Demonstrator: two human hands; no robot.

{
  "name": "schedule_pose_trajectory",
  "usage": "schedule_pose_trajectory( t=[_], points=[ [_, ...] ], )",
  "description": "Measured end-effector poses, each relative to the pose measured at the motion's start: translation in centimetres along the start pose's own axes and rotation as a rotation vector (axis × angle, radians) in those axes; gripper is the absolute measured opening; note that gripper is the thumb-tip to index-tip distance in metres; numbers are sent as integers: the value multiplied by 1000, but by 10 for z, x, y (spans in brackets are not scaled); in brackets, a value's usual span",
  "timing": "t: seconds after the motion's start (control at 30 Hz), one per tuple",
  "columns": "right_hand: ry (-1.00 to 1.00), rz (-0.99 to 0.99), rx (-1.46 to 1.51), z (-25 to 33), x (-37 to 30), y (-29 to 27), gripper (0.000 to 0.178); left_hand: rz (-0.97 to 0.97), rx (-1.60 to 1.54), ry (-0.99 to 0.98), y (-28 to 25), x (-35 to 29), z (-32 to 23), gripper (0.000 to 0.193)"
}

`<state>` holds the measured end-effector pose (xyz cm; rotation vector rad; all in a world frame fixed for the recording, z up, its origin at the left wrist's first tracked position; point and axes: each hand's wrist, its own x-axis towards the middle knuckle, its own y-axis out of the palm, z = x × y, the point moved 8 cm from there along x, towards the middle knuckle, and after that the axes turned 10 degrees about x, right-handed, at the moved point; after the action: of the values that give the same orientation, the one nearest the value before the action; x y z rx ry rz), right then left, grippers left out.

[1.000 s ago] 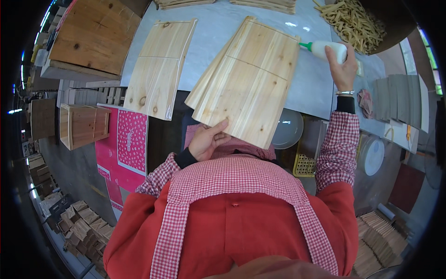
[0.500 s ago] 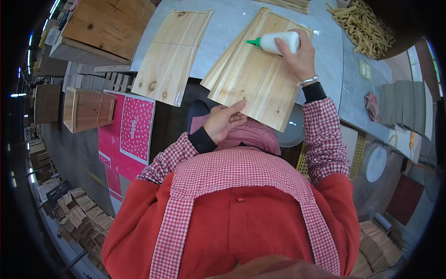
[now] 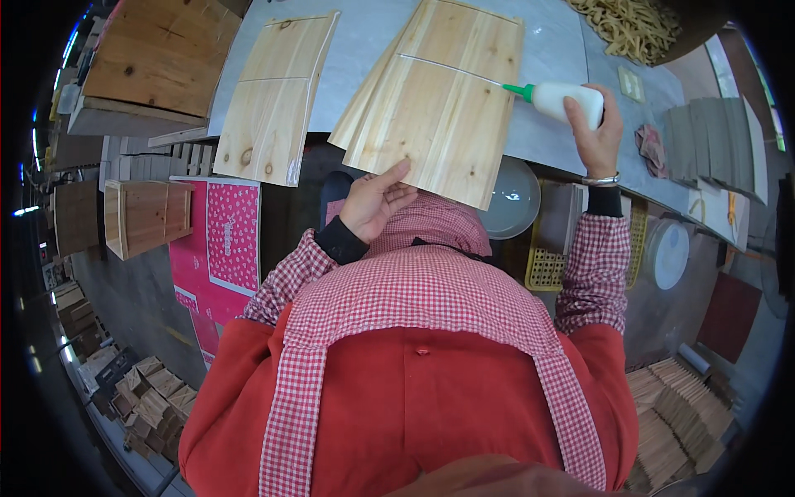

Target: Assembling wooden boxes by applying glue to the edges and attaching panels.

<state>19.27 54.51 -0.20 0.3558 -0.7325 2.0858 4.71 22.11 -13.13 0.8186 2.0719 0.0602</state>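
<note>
My right hand [image 3: 599,137] is wrapped round a white squeeze glue bottle [image 3: 567,103] with a green nozzle. The nozzle tip rests at the right edge of a pale wooden board [image 3: 439,124]. A thin whitish line of glue [image 3: 451,68] crosses that board from side to side. My left hand [image 3: 377,203] pinches the board's near edge, thumb on top and fingers partly hidden below. Beneath it, another board [image 3: 354,124] sticks out to the left. Farther left on the table, a separate wooden board [image 3: 267,124] has glossy lines across it and along its right edge.
The grey table [image 3: 551,62] carries a heap of tan strips [image 3: 633,25], a crumpled cloth [image 3: 650,149] and a row of grey panels [image 3: 708,145]. Wooden boxes [image 3: 149,211] stand at the left beside a pink printed sheet [image 3: 232,232]. A yellow crate [image 3: 544,269] sits below the table.
My right hand has moved the bottle rightward to the board's right edge, and a glue line now spans the board. My left hand keeps its hold. The whole view has shifted slightly.
</note>
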Motion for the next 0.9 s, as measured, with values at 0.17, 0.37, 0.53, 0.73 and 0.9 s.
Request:
schedule_pose_trajectory(
  t=[0.17,0.37,0.53,0.73,0.9],
  points=[
    [261,-131,203,-17,-22,-10,34,-14,-78,37,2,-8,-12,29],
    [435,-283,432,-13,-45,-11,35,-9,-327,237,12,-33,-62,39],
    [388,-480,738,0,-45,-11,34,266,-369,309,31,-31,-74,49],
    [327,-558,784,-6,-13,-15,34,349,-349,225,11,-17,-50,53],
    [320,-543,701,-8,21,-11,36,343,-387,195,-1,-18,-32,54]
  ],
)
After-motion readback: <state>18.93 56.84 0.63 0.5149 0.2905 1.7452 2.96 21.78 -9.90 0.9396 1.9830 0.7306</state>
